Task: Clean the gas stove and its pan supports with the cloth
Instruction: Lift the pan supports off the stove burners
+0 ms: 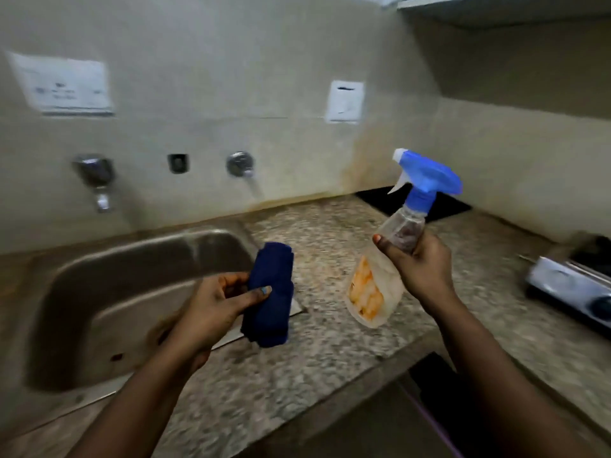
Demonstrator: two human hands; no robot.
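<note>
Now, step in hand: still the getting-ready stage — by my judgement no wiping has begun, since both hands are over the bench and away from the stove.
Left hand: the left hand (215, 302) holds the dark blue cloth (269, 294), which is folded or rolled into a bundle; thumb on top, fingers curled beneath it, above the sink's right edge.
Right hand: the right hand (418, 264) grips the spray bottle (393, 256) round its neck, fingers wrapped behind and thumb in front; the blue trigger head points left, and no finger is on the trigger.
Task's thing: the gas stove (575, 279) sits on the bench (330, 352) at the far right edge of view, blurred and partly cut off — its pan supports cannot be made out clearly.
Other things: a steel sink (139, 292) to the left, 2 wall taps above it.
Next move calls for: turning right toward the stove, probably shifting the grip so a finger reaches the trigger, then aiming the nozzle at the top and following with the cloth.
</note>
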